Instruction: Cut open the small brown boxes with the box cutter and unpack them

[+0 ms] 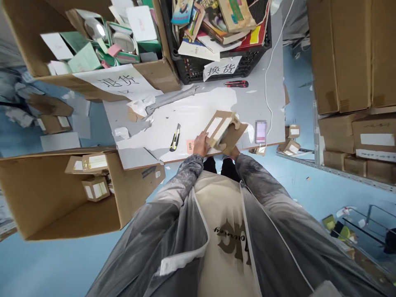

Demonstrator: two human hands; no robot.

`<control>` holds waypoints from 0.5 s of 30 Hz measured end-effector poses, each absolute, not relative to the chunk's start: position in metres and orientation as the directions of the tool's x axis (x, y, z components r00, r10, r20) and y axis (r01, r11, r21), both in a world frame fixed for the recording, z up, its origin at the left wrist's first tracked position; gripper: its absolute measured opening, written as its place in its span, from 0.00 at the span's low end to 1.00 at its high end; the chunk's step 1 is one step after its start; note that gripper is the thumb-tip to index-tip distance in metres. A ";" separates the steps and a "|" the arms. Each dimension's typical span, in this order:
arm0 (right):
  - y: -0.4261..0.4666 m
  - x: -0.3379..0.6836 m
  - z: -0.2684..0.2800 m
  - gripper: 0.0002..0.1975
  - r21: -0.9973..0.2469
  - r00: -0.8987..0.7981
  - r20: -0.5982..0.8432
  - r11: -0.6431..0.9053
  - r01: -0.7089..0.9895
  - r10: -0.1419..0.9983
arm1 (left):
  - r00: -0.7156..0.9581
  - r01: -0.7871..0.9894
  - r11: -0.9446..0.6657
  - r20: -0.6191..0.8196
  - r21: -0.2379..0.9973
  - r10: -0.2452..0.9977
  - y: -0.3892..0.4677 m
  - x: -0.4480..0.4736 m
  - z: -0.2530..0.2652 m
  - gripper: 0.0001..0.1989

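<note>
A small brown cardboard box [213,119] with white labels is tilted up over the front edge of the white table, its flap [236,136] spread to the right. My left hand [201,143] is closed on the box's lower left side. At the lower right of the box, my right hand [235,153] grips it from below; the flap hides most of its fingers. What lies inside the box cannot be made out. To the left of my left hand are a yellow-and-black utility knife [175,138] and a small pink card [189,146].
A phone [261,132] with a white cable lies to the right. Behind stand a carton [170,70] of green and white boxes and a black crate [192,70] of books. A red-and-black knife [236,84] lies before the crate. A large open carton [133,194] stands left.
</note>
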State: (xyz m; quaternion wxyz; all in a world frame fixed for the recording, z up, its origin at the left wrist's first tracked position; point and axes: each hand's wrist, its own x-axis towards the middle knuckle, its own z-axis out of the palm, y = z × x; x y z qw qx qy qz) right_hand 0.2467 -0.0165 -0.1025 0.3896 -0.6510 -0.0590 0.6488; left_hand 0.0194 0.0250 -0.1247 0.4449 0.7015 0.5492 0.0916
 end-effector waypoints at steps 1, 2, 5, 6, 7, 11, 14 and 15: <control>-0.017 0.243 -0.106 0.13 -0.580 0.190 -0.806 -0.687 -0.438 0.560 | 0.392 0.696 -0.015 -0.363 0.718 0.845 0.028 0.014 -0.127 0.42; -0.019 0.240 -0.108 0.12 -0.572 0.210 -0.814 -0.685 -0.452 0.542 | 0.413 0.707 -0.032 -0.375 0.707 0.830 0.029 0.008 -0.129 0.42; -0.029 0.237 -0.106 0.10 -0.532 0.197 -0.838 -0.685 -0.497 0.508 | 0.450 0.777 -0.090 -0.450 0.623 0.771 0.030 -0.009 -0.130 0.45; -0.034 0.238 -0.102 0.11 -0.519 0.185 -0.845 -0.687 -0.509 0.502 | 0.435 0.813 -0.098 -0.486 0.574 0.758 0.030 -0.016 -0.130 0.46; -0.039 0.241 -0.098 0.11 -0.511 0.175 -0.848 -0.686 -0.518 0.500 | 0.405 0.850 -0.097 -0.523 0.518 0.750 0.030 -0.023 -0.129 0.48; -0.064 0.260 -0.075 0.18 -0.537 0.134 -0.816 -0.652 -0.535 0.563 | 0.299 0.936 -0.094 -0.628 0.338 0.718 0.029 -0.047 -0.130 0.53; -0.080 0.274 -0.064 0.22 -0.559 0.110 -0.788 -0.629 -0.539 0.606 | 0.283 0.954 -0.133 -0.662 0.269 0.694 0.029 -0.052 -0.134 0.46; -0.084 0.277 -0.062 0.22 -0.561 0.109 -0.786 -0.629 -0.538 0.608 | 0.263 0.962 -0.133 -0.673 0.240 0.691 0.030 -0.052 -0.135 0.43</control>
